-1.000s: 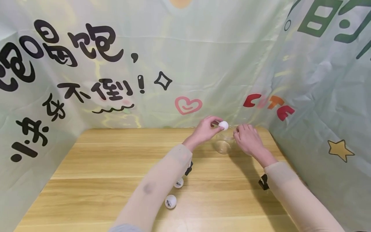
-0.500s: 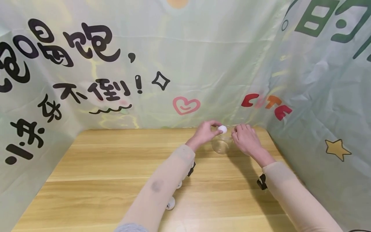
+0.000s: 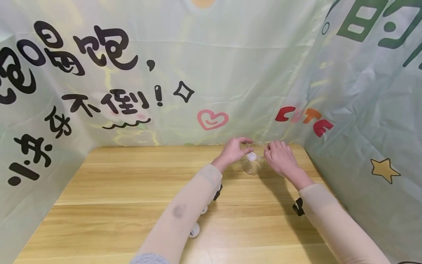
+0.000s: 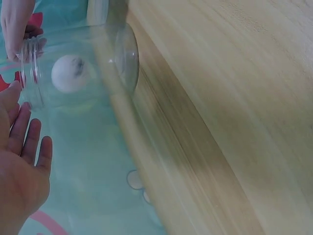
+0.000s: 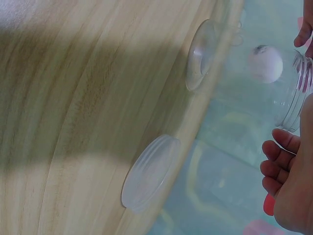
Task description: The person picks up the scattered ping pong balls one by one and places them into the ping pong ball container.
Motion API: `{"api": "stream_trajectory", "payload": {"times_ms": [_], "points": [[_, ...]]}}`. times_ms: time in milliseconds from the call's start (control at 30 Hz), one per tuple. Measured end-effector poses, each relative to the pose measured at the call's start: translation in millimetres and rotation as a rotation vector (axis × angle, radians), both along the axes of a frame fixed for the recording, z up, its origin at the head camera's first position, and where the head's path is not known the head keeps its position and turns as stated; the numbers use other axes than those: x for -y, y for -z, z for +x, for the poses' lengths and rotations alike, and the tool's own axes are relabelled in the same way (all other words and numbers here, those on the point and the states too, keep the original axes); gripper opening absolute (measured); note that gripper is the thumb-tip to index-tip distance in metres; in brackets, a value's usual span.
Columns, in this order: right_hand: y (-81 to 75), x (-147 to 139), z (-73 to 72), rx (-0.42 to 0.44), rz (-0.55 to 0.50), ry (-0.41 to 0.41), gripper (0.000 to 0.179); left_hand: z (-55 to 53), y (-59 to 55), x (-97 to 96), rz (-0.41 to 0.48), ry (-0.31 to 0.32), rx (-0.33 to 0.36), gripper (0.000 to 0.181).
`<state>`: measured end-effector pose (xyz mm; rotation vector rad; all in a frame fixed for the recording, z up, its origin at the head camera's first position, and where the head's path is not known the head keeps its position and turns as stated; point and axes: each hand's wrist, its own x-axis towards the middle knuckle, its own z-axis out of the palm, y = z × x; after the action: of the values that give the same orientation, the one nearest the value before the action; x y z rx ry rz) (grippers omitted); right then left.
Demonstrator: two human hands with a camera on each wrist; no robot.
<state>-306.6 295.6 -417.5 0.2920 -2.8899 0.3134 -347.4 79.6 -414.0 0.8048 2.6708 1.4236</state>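
A clear plastic jar stands upright near the back edge of the table. Inside it, well above the base, is a white ping-pong ball with a dark print. My left hand is at the left of the jar's mouth, its fingers spread and holding nothing; one fingertip looks close to or touching the rim. On the opposite side, my right hand grips the threaded rim with curled fingers, its thumb hidden. The right wrist view also shows the ball through the jar wall.
A translucent screw lid lies on the table beside the jar, behind my right hand. Two more ping-pong balls, one nearer and one farther, are partly hidden by my left forearm. A printed cloth encloses the table's back and sides.
The ball, pinched in my left hand over the jar's mouth earlier, has been let go and is now lower, inside the jar. My left hand lowered slightly; the right hand has kept its place.
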Motion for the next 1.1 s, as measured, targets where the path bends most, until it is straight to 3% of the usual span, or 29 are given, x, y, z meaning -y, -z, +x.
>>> {"api": "stream_trajectory", "payload": {"times_ms": [267,500,767,1100], "points": [[-0.7,1,2.3,0.009,-0.006,0.0,0.037,7.6,-10.3,9.0,0.052,0.01,-0.022,0.035],[-0.9,1,4.5,0.013,-0.008,-0.007,0.04,21.6,-25.4,20.2,0.099,0.051,-0.069,0.038],[-0.4,0,5.2,0.013,0.0,-0.013,0.043,45.1,-45.4,44.8,0.17,0.12,-0.161,0.04],[1.0,0,3.2,0.005,-0.013,-0.03,0.044,78.0,-50.8,90.2,0.243,0.136,-0.288,0.042]]}}
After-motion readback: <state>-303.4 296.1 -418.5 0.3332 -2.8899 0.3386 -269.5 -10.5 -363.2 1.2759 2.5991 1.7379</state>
